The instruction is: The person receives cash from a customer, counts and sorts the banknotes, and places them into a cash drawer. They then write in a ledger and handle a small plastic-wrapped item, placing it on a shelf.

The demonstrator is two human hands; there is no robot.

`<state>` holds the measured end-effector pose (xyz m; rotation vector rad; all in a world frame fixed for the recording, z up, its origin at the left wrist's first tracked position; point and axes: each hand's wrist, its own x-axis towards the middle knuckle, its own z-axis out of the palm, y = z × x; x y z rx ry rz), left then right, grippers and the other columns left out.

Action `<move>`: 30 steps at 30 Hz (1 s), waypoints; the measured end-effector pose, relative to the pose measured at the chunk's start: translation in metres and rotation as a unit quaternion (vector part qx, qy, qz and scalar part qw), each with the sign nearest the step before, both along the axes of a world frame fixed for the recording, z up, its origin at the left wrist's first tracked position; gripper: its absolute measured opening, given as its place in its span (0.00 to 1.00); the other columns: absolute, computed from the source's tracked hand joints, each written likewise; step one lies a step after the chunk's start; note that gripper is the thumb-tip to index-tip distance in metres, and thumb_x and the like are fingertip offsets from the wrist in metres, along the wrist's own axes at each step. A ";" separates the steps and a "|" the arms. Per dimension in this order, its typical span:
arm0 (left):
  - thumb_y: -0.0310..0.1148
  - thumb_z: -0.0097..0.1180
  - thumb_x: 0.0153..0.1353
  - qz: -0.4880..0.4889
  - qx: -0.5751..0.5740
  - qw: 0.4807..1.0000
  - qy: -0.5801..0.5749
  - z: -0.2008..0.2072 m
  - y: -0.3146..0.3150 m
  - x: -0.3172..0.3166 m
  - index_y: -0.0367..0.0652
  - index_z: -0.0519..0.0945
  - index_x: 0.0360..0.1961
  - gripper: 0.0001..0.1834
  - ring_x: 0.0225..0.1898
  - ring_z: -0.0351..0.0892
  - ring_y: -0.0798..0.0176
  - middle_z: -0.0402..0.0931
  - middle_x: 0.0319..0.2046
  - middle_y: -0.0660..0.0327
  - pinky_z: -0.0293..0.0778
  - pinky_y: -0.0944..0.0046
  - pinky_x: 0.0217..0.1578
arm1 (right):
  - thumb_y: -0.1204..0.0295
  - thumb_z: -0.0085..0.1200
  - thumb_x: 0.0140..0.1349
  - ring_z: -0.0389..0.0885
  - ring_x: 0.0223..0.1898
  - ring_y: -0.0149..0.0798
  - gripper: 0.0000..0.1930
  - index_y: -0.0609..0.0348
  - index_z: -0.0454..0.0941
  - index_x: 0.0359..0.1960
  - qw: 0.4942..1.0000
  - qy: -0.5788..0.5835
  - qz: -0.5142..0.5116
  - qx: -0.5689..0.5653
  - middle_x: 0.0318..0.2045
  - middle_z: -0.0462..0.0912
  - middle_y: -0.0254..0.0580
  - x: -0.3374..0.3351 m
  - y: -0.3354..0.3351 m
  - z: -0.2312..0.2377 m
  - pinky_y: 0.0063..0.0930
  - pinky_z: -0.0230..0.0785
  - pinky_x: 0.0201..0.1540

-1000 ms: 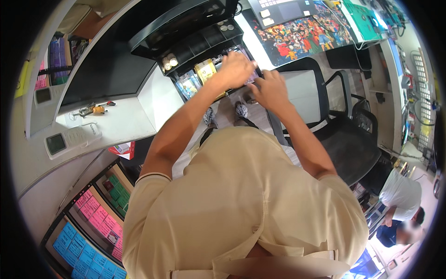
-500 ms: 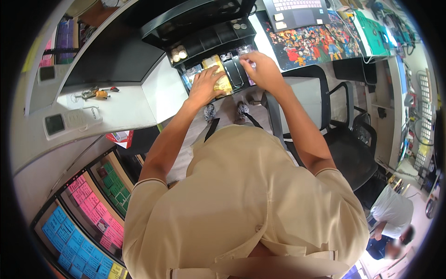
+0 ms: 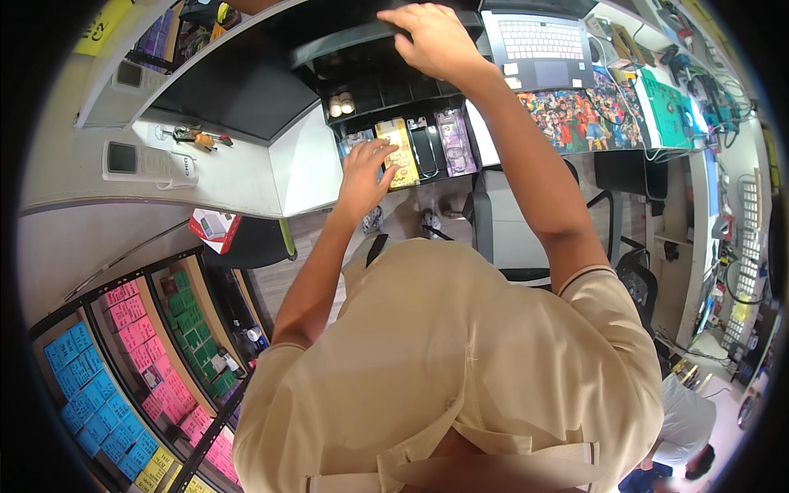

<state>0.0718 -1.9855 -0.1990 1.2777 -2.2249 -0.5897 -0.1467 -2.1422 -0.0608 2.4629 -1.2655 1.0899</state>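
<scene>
- Here's the left hand (image 3: 364,177) at the yellow banknotes (image 3: 392,133), fingers loosely spread — nothing visibly gripped, perhaps just steadying the stack.
- Up at the black panel (image 3: 349,39), the right hand (image 3: 431,39) stretches its fingers, thumb apart; whether they grip the edge, I can't tell.
- The black drawer (image 3: 426,149) sits open beside the white counter (image 3: 246,170) — purple banknotes (image 3: 453,138) rightmost, coins (image 3: 335,106) behind, seemingly divided to stay sorted.

A plain beige short-sleeved shirt (image 3: 370,345) with dark-edged cuffs (image 3: 585,278) and a small button (image 3: 450,403) on its front placket (image 3: 468,370) is worn with black-and-white patterned shoes (image 3: 373,218).
</scene>
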 end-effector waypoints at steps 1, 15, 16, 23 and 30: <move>0.35 0.63 0.66 0.008 0.014 0.999 0.039 0.015 0.009 0.005 0.45 0.83 0.54 0.17 0.59 0.73 0.48 0.78 0.57 0.54 0.66 0.47 0.62 | 0.65 0.61 0.61 0.79 0.52 0.44 0.17 0.49 0.84 0.53 0.999 0.023 0.005 0.043 0.47 0.85 0.41 -0.005 0.012 -0.002 0.44 0.67 0.60; 0.46 0.72 0.58 -0.162 0.010 0.972 -0.172 0.045 0.015 -0.010 0.50 0.63 0.77 0.48 0.80 0.46 0.43 0.52 0.79 0.54 0.45 0.35 0.75 | 0.69 0.65 0.58 0.74 0.59 0.46 0.24 0.51 0.81 0.58 0.947 0.010 -0.089 0.307 0.58 0.79 0.39 -0.014 0.213 -0.100 0.42 0.67 0.59; 0.48 0.73 0.56 -0.200 -0.012 0.961 -0.192 0.035 0.010 -0.016 0.51 0.61 0.78 0.51 0.79 0.48 0.44 0.50 0.79 0.55 0.44 0.35 0.75 | 0.68 0.64 0.60 0.78 0.56 0.48 0.20 0.54 0.83 0.55 0.952 -0.056 -0.118 0.279 0.53 0.83 0.43 -0.015 0.222 -0.097 0.43 0.69 0.57; 0.35 0.71 0.51 -0.305 -0.108 0.936 -0.136 0.011 -0.015 -0.035 0.50 0.59 0.79 0.54 0.78 0.50 0.40 0.54 0.79 0.52 0.49 0.40 0.74 | 0.65 0.61 0.64 0.83 0.50 0.55 0.15 0.59 0.84 0.49 0.858 -0.274 -0.367 0.234 0.45 0.87 0.50 0.000 0.368 -0.078 0.48 0.74 0.56; 0.39 0.66 0.63 -0.483 -0.049 0.874 -0.036 0.038 0.079 -0.075 0.39 0.75 0.64 0.30 0.67 0.68 0.39 0.72 0.64 0.44 0.61 0.43 0.67 | 0.61 0.59 0.69 0.85 0.47 0.52 0.15 0.57 0.84 0.50 0.696 -0.453 -0.481 0.282 0.45 0.87 0.46 0.073 0.582 -0.100 0.46 0.76 0.51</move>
